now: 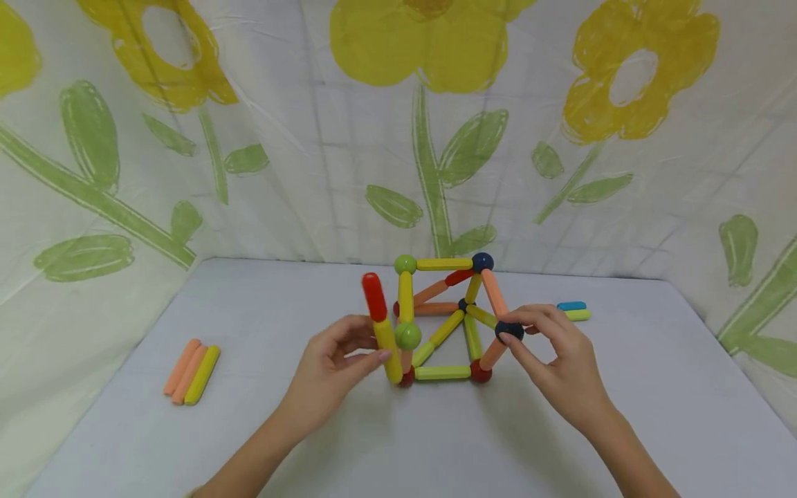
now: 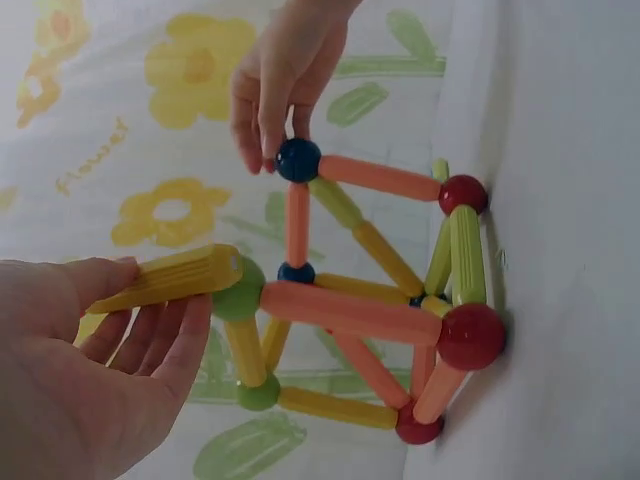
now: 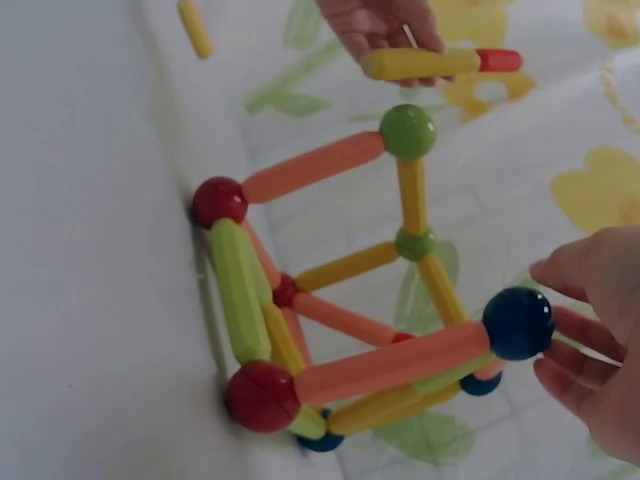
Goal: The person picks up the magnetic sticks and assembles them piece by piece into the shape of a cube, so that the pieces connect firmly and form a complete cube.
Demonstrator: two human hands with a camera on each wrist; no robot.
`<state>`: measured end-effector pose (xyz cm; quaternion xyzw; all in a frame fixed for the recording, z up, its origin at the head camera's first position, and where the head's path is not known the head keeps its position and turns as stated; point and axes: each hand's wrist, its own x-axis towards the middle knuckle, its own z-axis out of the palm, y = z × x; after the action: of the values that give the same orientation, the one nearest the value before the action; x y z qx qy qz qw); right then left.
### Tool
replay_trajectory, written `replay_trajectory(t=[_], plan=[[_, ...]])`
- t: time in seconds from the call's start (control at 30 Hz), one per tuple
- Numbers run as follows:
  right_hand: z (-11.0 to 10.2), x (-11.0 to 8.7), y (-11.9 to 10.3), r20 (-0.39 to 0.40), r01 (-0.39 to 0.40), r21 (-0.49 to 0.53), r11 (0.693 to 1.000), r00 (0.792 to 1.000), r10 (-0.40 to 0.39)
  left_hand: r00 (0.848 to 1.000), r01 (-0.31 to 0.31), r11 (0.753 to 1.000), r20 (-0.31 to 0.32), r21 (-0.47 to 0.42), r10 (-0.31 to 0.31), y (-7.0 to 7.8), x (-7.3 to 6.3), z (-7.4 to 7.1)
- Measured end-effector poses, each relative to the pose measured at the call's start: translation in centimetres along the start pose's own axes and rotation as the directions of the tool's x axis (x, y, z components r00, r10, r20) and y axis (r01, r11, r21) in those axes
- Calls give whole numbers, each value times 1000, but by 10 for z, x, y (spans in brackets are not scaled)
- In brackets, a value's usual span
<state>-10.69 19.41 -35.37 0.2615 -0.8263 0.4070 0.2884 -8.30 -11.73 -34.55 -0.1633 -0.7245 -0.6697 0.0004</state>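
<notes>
My left hand (image 1: 336,370) pinches a yellow rod (image 1: 389,349) near its lower end, with a red rod (image 1: 375,297) joined end to end on top. In the head view they stand tilted just left of the near green ball (image 1: 407,336) of a ball-and-rod frame. In the left wrist view, the yellow rod (image 2: 180,278) reaches close to the green ball; touching or not, I cannot tell. My right hand (image 1: 563,366) pinches the dark blue ball (image 1: 509,332) at the frame's near right upper corner. Red balls (image 1: 481,371) form the lower corners on the table.
Two orange rods and a yellow rod (image 1: 202,375) lie side by side on the table at left. Behind my right hand lie a blue rod (image 1: 571,306) and a yellow-green rod (image 1: 579,315). A flower-printed cloth (image 1: 299,173) hangs behind the white table (image 1: 261,297).
</notes>
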Motion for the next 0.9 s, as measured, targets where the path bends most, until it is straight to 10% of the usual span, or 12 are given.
replay_trajectory(t=[0.33,0.6,0.9], plan=[[1,-1,9,35,-31,-27,999,999,32,976,46,999,-212,8,-43,-44,20,-7],[1,-1,7,26,-41,-18,999,999,42,975,83,996,-204,-40,-90,-78,26,5],[2,-1,7,20,-28,-5,1000,999,28,975,141,988,-166,-58,-149,-84,32,8]])
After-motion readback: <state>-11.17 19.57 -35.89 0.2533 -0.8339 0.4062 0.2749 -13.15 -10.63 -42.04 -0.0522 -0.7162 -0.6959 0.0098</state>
